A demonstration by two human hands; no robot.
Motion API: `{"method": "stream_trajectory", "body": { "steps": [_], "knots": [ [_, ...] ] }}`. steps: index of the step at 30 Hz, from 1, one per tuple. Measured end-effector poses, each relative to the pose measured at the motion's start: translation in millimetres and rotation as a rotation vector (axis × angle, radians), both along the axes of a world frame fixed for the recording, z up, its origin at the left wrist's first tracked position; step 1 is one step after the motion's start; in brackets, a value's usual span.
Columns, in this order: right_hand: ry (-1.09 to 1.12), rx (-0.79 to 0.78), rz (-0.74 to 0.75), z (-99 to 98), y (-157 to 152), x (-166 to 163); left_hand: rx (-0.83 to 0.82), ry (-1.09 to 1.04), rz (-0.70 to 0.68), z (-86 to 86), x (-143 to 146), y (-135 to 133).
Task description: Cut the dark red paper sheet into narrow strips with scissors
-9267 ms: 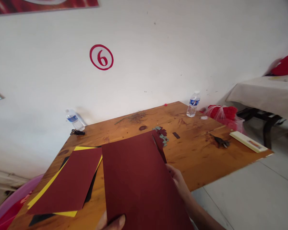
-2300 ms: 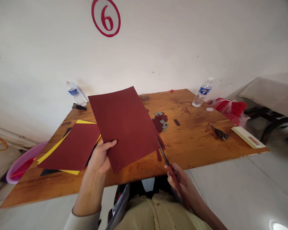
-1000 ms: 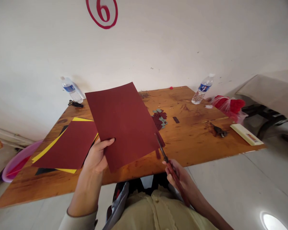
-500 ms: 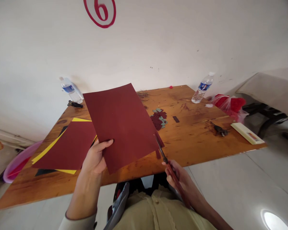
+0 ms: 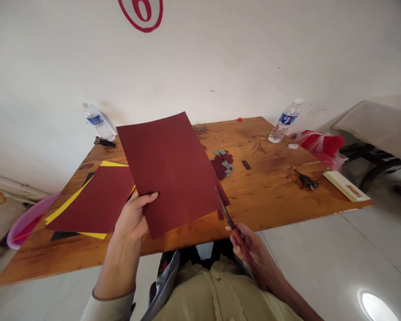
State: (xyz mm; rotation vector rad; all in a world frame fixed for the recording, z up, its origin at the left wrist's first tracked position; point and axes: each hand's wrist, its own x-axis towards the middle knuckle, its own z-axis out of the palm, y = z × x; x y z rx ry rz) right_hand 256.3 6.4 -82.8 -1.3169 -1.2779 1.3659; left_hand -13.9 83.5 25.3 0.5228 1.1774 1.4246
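Note:
My left hand grips the lower left edge of a dark red paper sheet, held up tilted above the wooden table. In my right hand is a pair of red-handled scissors, fingers closed round the handles. The blades meet the sheet's lower right edge, where a narrow cut strip hangs down. A small pile of cut red and grey paper squares lies on the table behind the sheet.
A stack of dark red, yellow and black sheets lies at the left. Two water bottles stand by the wall. Black scissors, another dark tool, a white flat box, a red bag and a pink basin are around.
Over the last seconds the sheet has been lifted and held steady. The scissors stay at its lower right edge. The view has shifted slightly.

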Motion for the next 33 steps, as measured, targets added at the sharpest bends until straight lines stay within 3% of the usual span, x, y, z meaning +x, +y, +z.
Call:
{"method": "stream_trajectory", "body": {
  "steps": [4, 13, 24, 33],
  "knots": [
    [-0.009, -0.028, 0.009, 6.4, 0.5, -1.1, 0.005, -0.017, 0.007, 2.6, -0.9, -2.3],
    [0.071, -0.036, -0.007, -10.6, -4.2, -3.5, 0.005, -0.046, 0.005, 2.1, -0.9, -4.3],
    [0.033, -0.080, -0.008, 5.9, -5.2, -3.9, 0.034, -0.014, -0.056, 2.0, 0.2, -4.3],
    [0.070, -0.071, -0.028, 7.7, -5.9, -5.9, 0.037, -0.011, -0.047, -1.9, -1.4, -3.1]
  ]
}}
